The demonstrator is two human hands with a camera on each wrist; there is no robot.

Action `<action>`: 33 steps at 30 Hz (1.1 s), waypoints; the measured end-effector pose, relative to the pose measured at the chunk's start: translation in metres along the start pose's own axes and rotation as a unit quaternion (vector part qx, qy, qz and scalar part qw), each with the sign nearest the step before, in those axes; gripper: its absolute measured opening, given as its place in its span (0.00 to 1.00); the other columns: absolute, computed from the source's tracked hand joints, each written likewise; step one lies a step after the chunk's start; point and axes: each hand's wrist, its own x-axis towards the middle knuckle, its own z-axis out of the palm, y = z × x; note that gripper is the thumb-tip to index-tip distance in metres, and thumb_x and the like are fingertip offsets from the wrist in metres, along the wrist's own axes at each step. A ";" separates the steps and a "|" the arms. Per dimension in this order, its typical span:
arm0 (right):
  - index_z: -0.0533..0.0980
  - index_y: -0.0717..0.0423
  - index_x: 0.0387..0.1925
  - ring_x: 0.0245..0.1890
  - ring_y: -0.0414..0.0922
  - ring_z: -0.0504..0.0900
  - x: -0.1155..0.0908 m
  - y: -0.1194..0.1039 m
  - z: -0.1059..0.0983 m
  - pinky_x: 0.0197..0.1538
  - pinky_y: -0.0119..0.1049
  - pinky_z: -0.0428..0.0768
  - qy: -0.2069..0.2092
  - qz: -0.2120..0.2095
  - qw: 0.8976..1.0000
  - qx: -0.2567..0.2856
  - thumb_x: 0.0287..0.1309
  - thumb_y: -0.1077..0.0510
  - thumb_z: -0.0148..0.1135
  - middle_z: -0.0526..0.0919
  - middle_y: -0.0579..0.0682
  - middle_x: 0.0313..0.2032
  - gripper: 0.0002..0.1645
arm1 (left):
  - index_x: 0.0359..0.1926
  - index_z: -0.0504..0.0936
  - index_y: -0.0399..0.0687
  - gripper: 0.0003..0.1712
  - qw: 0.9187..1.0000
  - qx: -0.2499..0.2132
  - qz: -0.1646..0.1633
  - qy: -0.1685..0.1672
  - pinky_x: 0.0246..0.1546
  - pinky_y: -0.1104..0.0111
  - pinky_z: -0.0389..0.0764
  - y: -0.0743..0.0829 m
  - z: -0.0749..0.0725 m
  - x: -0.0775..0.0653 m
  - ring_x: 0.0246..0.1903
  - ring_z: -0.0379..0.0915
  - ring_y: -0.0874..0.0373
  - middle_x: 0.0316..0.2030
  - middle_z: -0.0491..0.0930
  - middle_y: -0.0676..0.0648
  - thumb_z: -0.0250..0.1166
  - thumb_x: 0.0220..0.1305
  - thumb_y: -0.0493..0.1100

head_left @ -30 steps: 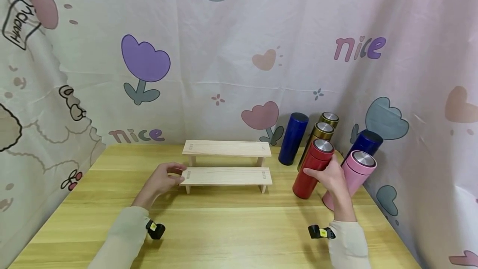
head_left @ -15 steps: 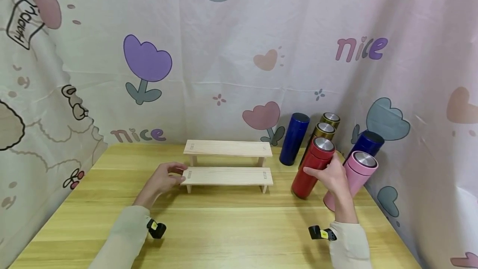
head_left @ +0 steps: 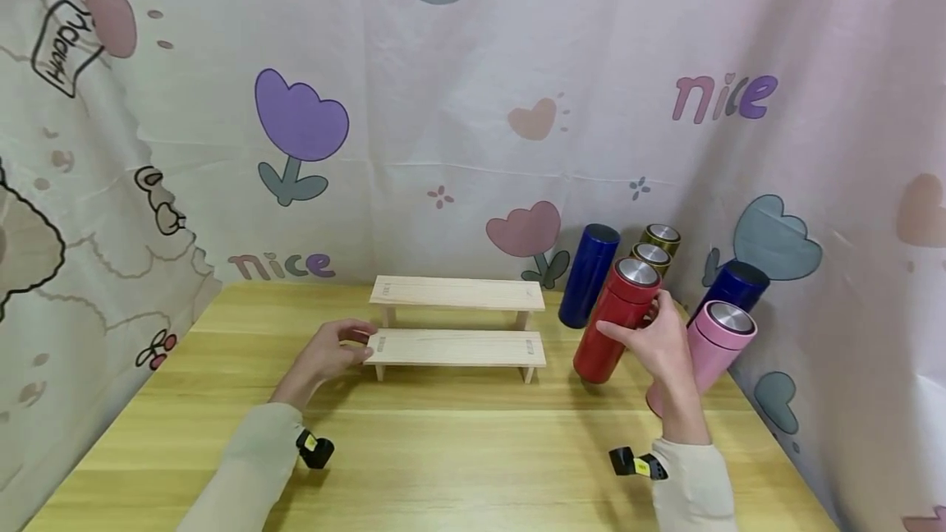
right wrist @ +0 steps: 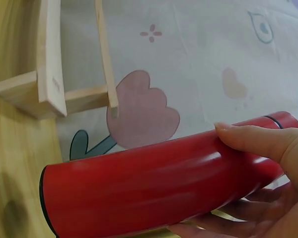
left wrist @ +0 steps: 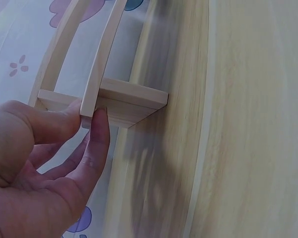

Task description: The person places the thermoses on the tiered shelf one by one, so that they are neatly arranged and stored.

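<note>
My right hand (head_left: 660,341) grips a red thermos flask (head_left: 615,325) with a silver-topped lid, thumb along its near side and fingers behind it. The flask leans slightly, its base just off the table; in the right wrist view its smooth red body (right wrist: 154,183) stretches across the front. At the left end of a two-tier wooden shelf (head_left: 456,348), my left hand (head_left: 329,351) pinches the lower board. The left wrist view shows the board's end (left wrist: 88,109) between thumb and fingertips. The other fingers of the right hand are partly hidden behind the flask.
Behind the red flask stand a blue flask (head_left: 589,276) and two gold ones (head_left: 662,238). A pink flask (head_left: 720,343) and another blue flask (head_left: 739,284) are beside the right forearm. A patterned curtain (head_left: 414,121) hangs behind the wooden table (head_left: 443,466).
The red flask has risen slightly off the table and moved a little left relative to the other flasks, held in my right hand. My left hand stays at the shelf's end.
</note>
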 end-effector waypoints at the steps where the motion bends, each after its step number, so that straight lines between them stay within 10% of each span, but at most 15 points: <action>1: 0.52 0.60 0.77 0.66 0.64 0.73 0.000 -0.001 0.000 0.69 0.61 0.76 0.000 -0.005 1.000 0.004 0.56 0.52 0.77 0.70 0.67 0.69 0.58 | 0.62 0.77 0.32 0.24 1.000 -0.003 0.001 -0.003 0.45 0.67 0.86 0.000 0.001 0.001 0.52 0.80 0.45 0.58 0.79 0.28 0.67 0.65 0.30; 33: 0.60 0.58 0.75 0.60 0.61 0.80 0.024 -0.062 0.009 0.63 0.58 0.82 -0.056 -0.097 0.993 0.029 0.55 0.52 0.77 0.77 0.64 0.65 0.51 | 0.60 0.77 0.29 0.23 1.000 -0.004 0.014 -0.008 0.40 0.67 0.86 -0.001 -0.001 0.004 0.46 0.80 0.50 0.55 0.80 0.27 0.68 0.64 0.29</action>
